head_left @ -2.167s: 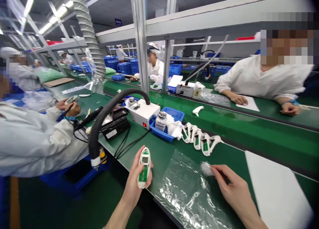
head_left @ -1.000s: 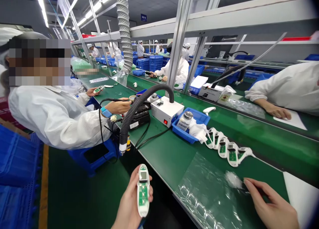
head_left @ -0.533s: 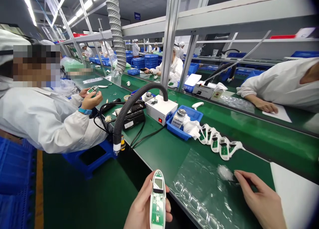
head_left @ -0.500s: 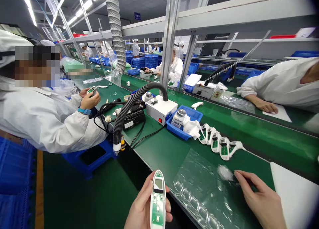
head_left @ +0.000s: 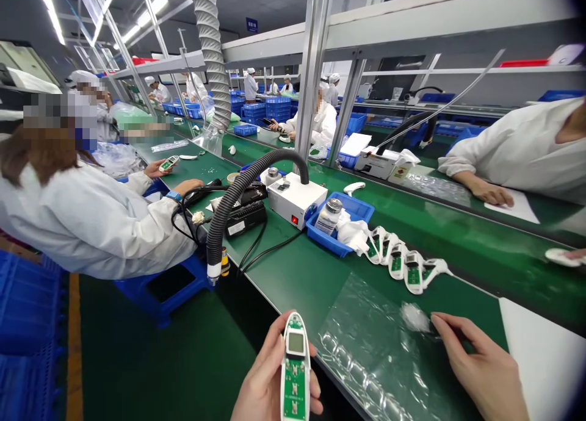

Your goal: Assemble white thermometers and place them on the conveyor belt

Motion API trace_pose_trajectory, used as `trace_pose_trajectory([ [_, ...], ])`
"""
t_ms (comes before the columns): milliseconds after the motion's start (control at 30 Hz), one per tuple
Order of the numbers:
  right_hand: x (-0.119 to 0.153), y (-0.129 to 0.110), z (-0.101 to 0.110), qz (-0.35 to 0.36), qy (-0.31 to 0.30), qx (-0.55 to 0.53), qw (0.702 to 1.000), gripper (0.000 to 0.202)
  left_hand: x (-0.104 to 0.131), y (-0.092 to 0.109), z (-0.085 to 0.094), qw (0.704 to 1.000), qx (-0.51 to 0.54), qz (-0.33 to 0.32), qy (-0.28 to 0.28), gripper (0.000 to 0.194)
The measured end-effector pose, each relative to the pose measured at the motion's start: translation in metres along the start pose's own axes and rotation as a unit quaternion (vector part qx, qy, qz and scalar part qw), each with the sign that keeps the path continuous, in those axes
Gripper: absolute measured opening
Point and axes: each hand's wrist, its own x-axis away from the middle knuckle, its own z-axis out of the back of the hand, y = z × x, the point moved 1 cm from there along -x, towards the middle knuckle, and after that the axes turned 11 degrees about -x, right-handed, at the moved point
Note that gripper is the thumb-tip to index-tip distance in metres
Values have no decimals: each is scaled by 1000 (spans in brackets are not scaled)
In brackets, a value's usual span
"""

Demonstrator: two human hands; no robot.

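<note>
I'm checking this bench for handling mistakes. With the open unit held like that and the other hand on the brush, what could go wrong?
1. The left hand holds the open unit out past the bench edge, over the floor; a slip would probably drop it.
2. Its green circuit board is bare, so the fingers beside it may smudge it.
3. The right hand holds the brush on a loose clear plastic sheet, which might slide.

Single head-worn view: looks forward and down along the green workbench (head_left: 297, 280), close over its near edge; bench recedes up-left, far workers small beyond it.
</note>
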Motion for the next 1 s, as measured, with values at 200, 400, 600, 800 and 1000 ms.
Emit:
trace_pose_trajectory([
  [200, 0, -2, 2, 20, -1, 7, 1000, 38, 5, 6, -6, 1000, -4, 0, -4, 58],
  [400, 0, -4, 2, 10, 0, 10, 1000, 38, 15, 16, -23, 999, -13, -3, 46, 52],
  [600, 0, -6, 3, 4, -3, 1, 1000, 39, 15, 12, -24, 998, 21, -35, 48, 53],
  [800, 1, -7, 3, -8, -8, -1, 1000, 38, 13, 6, -19, 998, 34, -56, 14, 49],
  [1000, 0, -12, 2, -15, -8, -2, 1000, 38, 10, 1, -16, 996, 47, -68, -22, 47],
])
